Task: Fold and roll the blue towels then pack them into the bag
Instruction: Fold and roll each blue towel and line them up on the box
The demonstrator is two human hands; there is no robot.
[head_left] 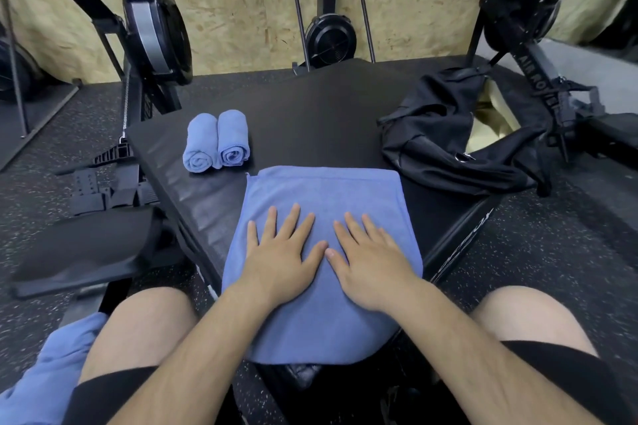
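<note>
Low in the middle of the frame, a folded towel [324,190] lies on a black pad [310,107] with both hands flat on top of it. The left hand [279,252] and the right hand [371,262] rest side by side, fingers straight and spread, thumbs almost meeting; neither grasps anything, they only press the cloth down.

The towel's long axis runs straight away from the person, from the bottom of the frame toward the top. Its near end hangs over the pad's edge between the knees, and its far edge lies square across the pad. Both hands sit about midway along that length, so the near end is behind the palms and the far edge is ahead of the fingertips. A roll would likely travel along this axis, and the hands would first have to shift to one end or the other; which end, the frame does not settle.

Two rolled towels [215,141] lie touching each other at the upper left of the pad, their ends facing the camera — the left hand is the nearer one to them. A black bag [442,134] slumps at the upper right with its mouth open, well apart from the folded towel, and the right hand is nearer to it. A loose towel [48,366] sits crumpled at the lower left, beside the left thigh. Rowing machines [155,31] stand along the back wall.
</note>
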